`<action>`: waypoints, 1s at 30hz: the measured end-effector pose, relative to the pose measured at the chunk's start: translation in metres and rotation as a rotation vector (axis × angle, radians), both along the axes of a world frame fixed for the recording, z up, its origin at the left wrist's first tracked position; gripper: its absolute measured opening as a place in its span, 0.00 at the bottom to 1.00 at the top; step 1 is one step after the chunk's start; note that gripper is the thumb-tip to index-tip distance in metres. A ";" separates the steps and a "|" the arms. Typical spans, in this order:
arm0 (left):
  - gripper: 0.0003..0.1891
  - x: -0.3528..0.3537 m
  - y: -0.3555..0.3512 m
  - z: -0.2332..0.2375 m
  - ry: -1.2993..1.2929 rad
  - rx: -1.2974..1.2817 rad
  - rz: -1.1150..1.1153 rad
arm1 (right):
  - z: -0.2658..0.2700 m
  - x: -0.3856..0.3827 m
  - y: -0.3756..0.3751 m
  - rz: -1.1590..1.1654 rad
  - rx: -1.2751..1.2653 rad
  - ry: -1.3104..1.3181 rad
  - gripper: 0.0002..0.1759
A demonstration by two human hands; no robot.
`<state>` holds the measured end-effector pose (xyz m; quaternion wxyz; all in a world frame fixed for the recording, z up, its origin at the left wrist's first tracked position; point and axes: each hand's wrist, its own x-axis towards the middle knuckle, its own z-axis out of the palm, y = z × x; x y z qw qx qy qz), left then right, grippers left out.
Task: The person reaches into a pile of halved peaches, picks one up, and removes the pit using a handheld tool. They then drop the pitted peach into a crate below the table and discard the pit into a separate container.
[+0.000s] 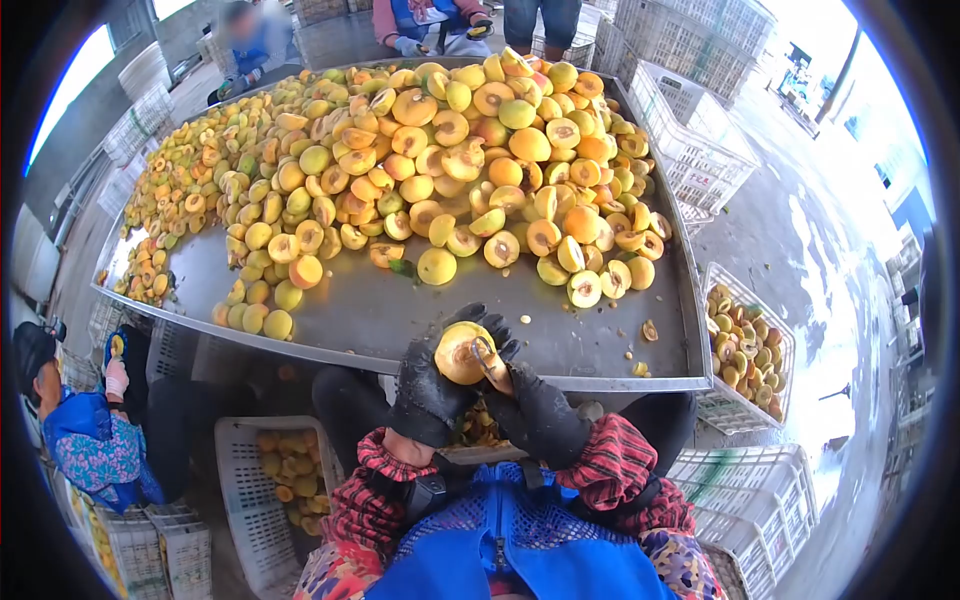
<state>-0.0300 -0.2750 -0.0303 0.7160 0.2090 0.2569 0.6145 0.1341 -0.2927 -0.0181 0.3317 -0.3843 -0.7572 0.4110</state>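
Note:
My left hand, in a black glove, is closed around a halved peach with its cut face turned up. The brown pit hollow shows in the middle of that face. In my right hand, also black-gloved, is a pitting tool with a curved metal loop and what looks like a wooden handle. The loop touches the cut face near the hollow. Both hands are just in front of the near edge of a metal table, which bears a big heap of halved peaches.
Crates of peach halves stand at the right and lower left. Below my hands is another lot of peach halves. White crates sit at my right. A co-worker sits at the left; others are across the table.

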 end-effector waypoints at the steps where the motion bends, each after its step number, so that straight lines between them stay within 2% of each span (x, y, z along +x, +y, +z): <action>1: 0.21 -0.001 0.000 -0.008 -0.120 -0.009 -0.023 | -0.002 0.000 -0.001 -0.006 0.015 0.013 0.11; 3: 0.20 -0.002 0.001 -0.019 -0.360 -0.028 -0.068 | -0.013 0.000 0.001 0.005 0.018 -0.034 0.11; 6: 0.20 0.008 0.001 -0.020 -0.495 0.038 -0.083 | -0.005 -0.002 -0.002 -0.022 0.010 -0.161 0.12; 7: 0.20 0.008 0.001 -0.025 -0.450 0.076 -0.083 | 0.002 -0.004 -0.003 -0.040 0.004 -0.213 0.12; 9: 0.21 0.010 0.002 -0.034 -0.390 0.109 -0.070 | 0.013 -0.006 -0.002 0.009 0.003 -0.298 0.18; 12: 0.22 0.017 0.001 -0.028 -0.398 0.002 0.000 | 0.009 -0.006 -0.003 0.070 0.080 -0.376 0.30; 14: 0.22 0.014 0.026 -0.140 -0.136 0.101 0.084 | -0.005 -0.007 -0.001 0.106 0.138 -0.363 0.36; 15: 0.23 0.017 0.033 -0.135 -0.005 0.140 0.133 | -0.013 -0.008 0.001 0.122 0.157 -0.332 0.39; 17: 0.19 0.004 0.024 -0.124 0.638 0.269 0.148 | -0.018 -0.007 0.002 0.148 0.160 -0.316 0.41; 19: 0.16 -0.002 0.020 -0.108 0.800 0.277 0.134 | -0.012 -0.007 0.001 0.169 0.125 -0.348 0.39; 21: 0.13 -0.006 0.023 -0.136 0.484 0.166 0.104 | -0.024 -0.006 0.004 0.177 0.064 -0.344 0.37; 24: 0.19 -0.023 0.022 -0.095 1.254 0.360 -0.200 | -0.006 -0.013 0.007 0.194 -0.027 -0.362 0.31; 25: 0.17 -0.024 0.023 -0.097 1.218 0.354 -0.150 | 0.001 -0.016 0.007 0.201 -0.057 -0.373 0.29; 28: 0.13 -0.024 0.027 -0.110 1.106 0.337 0.000 | -0.028 -0.019 0.008 0.213 0.037 -0.179 0.23; 30: 0.09 -0.026 0.030 -0.112 1.071 0.306 0.070 | -0.024 -0.022 0.006 0.199 -0.208 -0.097 0.20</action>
